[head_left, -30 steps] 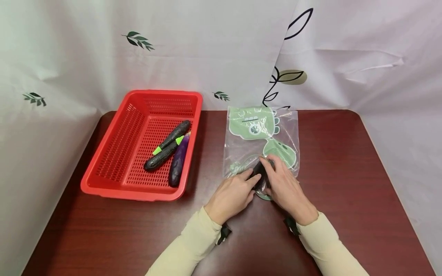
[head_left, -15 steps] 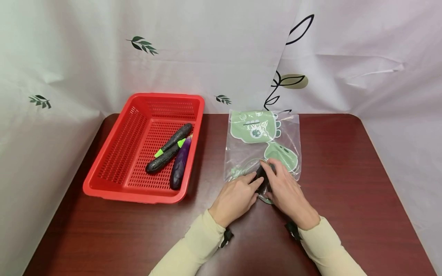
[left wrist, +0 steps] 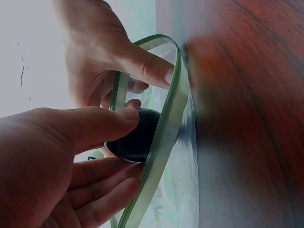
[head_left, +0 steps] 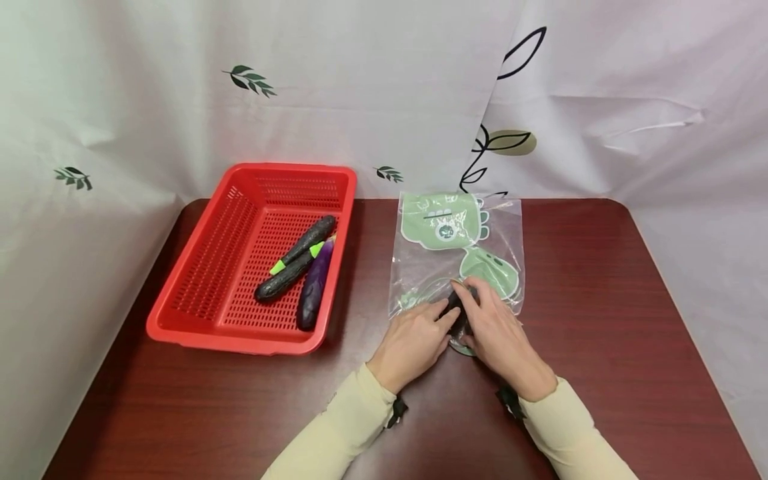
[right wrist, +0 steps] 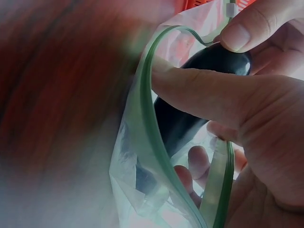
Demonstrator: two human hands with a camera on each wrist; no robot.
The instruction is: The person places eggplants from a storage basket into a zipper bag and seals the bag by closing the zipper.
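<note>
Two pale green printed shapes (head_left: 441,220) with white outlines decorate the clear plastic bag (head_left: 414,270); the farther one bears a thin dark line, small white patches and a round white-ringed spot, and whether any of these marks are letters is too small to tell. The bag lies on the dark reddish counter (head_left: 606,300) with its mouth toward the person, and in the wrist views a green rim (right wrist: 147,80) borders that mouth. A glossy dark vegetable (left wrist: 137,140) sits in the mouth, its body reaching inside and its rounded end sticking out. The left hand (head_left: 414,343) has its grip clamped on that end, thumb on one side and fingers on the other. At the right hand (head_left: 501,337) the grip is spread apart, the thumb stretched across the vegetable to one side of the rim and the fingers at the opposite side. To the left, well apart from the bag, stands a red basket (head_left: 157,317) with slotted walls, holding two dark cucumbers (head_left: 309,240) with lime-green ends and a purple eggplant (head_left: 313,290) along its right wall. Both hands hide much of the bag's mouth in the head view. Black straps (head_left: 397,412) show at the cream sleeves (head_left: 342,427), and a pale curtain (head_left: 336,80) with leaf prints surrounds the counter.
</note>
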